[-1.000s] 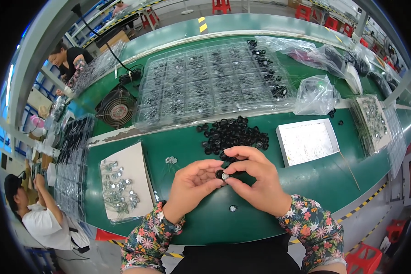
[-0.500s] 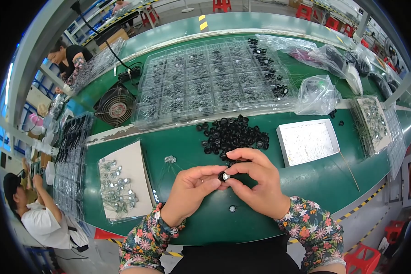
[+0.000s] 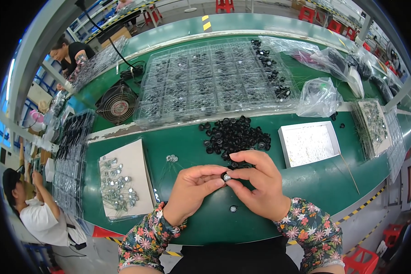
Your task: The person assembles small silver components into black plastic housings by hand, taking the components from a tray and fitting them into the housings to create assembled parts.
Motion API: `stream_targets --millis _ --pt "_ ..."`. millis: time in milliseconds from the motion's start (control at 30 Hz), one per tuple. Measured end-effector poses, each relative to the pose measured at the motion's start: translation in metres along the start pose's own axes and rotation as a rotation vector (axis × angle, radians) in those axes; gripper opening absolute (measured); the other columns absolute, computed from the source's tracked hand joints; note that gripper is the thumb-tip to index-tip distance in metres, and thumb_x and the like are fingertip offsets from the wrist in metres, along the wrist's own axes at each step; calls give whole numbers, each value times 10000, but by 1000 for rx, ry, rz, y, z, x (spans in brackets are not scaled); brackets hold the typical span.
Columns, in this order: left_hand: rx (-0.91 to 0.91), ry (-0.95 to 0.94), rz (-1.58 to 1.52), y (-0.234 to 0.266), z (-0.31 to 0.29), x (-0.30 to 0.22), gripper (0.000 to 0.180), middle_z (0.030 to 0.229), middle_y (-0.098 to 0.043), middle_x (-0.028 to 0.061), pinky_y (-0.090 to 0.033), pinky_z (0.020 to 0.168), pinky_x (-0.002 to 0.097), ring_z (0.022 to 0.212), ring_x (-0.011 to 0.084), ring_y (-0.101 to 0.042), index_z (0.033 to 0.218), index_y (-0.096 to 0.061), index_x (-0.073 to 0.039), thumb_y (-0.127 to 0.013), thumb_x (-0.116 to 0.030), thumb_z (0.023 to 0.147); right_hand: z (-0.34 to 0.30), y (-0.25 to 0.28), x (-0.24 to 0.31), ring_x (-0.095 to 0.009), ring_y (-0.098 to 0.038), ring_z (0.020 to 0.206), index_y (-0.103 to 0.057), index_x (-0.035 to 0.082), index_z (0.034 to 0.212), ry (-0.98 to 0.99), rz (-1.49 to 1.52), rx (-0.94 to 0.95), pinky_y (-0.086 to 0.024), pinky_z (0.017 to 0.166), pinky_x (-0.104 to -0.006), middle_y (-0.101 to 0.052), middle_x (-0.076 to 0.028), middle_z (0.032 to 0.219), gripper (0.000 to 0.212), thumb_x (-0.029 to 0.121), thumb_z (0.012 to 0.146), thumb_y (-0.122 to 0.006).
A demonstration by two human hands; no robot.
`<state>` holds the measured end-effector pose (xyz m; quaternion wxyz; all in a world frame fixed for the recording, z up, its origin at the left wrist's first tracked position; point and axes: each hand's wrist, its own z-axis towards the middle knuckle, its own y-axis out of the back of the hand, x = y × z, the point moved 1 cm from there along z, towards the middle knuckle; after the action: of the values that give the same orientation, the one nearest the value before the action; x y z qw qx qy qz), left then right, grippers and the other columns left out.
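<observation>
Disc point(image 3: 233, 208) loose on the near tabletop point(image 3: 210, 230): a sleeved forearm point(image 3: 311, 230) could sweep it off. Beyond, left hand point(image 3: 192, 192) and right hand point(image 3: 261, 187) pinch a black-and-silver part point(image 3: 227, 177) between fingertips point(image 3: 216, 183); uneven pressure might flip it into the black pile point(image 3: 236, 136) behind.

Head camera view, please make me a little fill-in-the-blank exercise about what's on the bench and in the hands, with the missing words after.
1. The left hand and right hand, holding a small round black part with a shiny face, come out of sleeves patterned with colourful ____.
2. The heap of small black round parts lies to the ____ of the shallow white rectangular box.
3. The smooth tabletop under the hands is coloured ____.

Missing words: flowers; left; green.
</observation>
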<state>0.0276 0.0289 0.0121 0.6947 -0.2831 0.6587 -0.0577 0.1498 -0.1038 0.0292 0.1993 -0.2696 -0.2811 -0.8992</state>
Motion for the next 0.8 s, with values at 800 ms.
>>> stream_targets --millis 800 --pt "27 32 -229 3 -1 8 224 1098 -647 154 -499 922 323 1009 203 -623 1104 -633 46 -563 52 891 0 -3 1 -288 -606 972 -618 33 839 -5 57 -14 -476 825 -387 -611 -116 1126 213 3 673 -747"
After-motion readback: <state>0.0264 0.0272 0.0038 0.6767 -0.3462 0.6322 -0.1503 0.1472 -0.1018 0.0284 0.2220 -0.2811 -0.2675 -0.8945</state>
